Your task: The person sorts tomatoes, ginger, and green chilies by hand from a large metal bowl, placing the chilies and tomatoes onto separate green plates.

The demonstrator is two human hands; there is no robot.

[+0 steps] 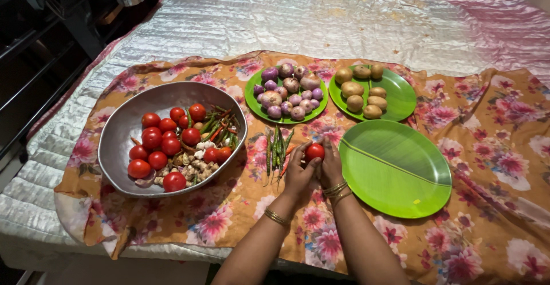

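I hold one red tomato (314, 151) between both my hands, left hand (299, 173) and right hand (330, 167) pressed close side by side, the fingertips of each curled up and pinching the fruit from either flank, so that it sits at the very top of my grip and a little above the flowered cloth (470, 147) spread over the bed (344, 27). The tomato is round, with no long axis to speak of, and neither hand is the nearer: both touch it equally. Straight to the right of my hands, just beside the right one, lies the empty green plate (401, 176), its long side running away from me and rightward. To the left, well apart from the hands, stands the metal bowl (123, 130), with more tomatoes (157, 147), garlic and chillies in it. Just beside my left hand, on the cloth, lies a small bunch of green chillies (277, 147), their lengths pointing away from me. Beyond them are two more green plates, one with purple onions (289, 90), one with potatoes (362, 90).
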